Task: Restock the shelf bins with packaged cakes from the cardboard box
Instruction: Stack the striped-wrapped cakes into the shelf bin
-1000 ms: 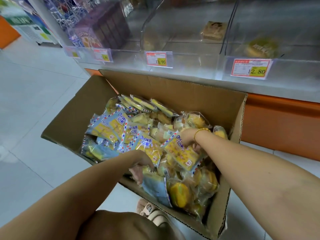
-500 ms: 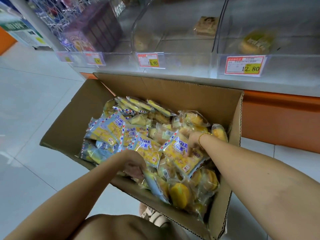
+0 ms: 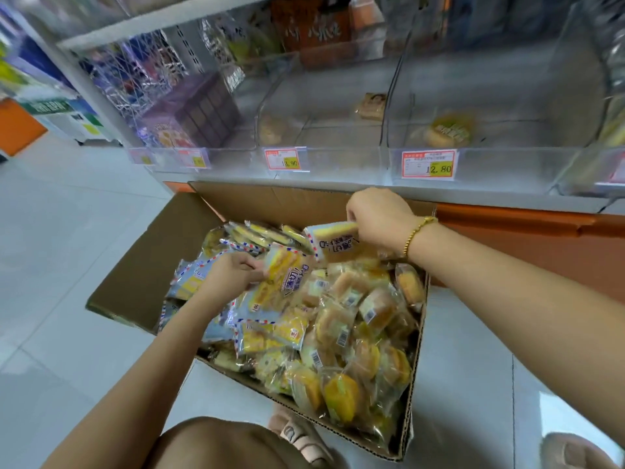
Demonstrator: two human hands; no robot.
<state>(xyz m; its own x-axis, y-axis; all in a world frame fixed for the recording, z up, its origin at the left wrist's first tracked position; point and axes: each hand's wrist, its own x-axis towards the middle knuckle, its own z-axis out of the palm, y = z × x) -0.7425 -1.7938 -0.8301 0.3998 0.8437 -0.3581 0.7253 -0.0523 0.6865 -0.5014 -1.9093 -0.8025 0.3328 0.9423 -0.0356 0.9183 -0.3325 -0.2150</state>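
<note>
I make out a plain brown cardboard box (image 3: 270, 201). Toward its left wall the packaged cakes (image 3: 257, 336) wear pale blue and yellow wrappers, edged in red, white and blue airmail stripes, with dark blue lettering. The left hand (image 3: 233, 275) pinches one such striped pack (image 3: 287, 275). The right hand (image 3: 378, 218), a gold bracelet (image 3: 414, 233) at its wrist, grips a second pack (image 3: 338, 245), cream and tan with the same border. Toward the right wall, clear wrappers (image 3: 341, 397) show golden-yellow and tan cakes under white barcode labels. The price tags (image 3: 429, 164) are white, red-bordered, with a yellow patch. The shelf base (image 3: 524, 242) is orange, the floor (image 3: 67, 231) pale grey tile, and the carton (image 3: 189, 113) on the shelf purple.
</note>
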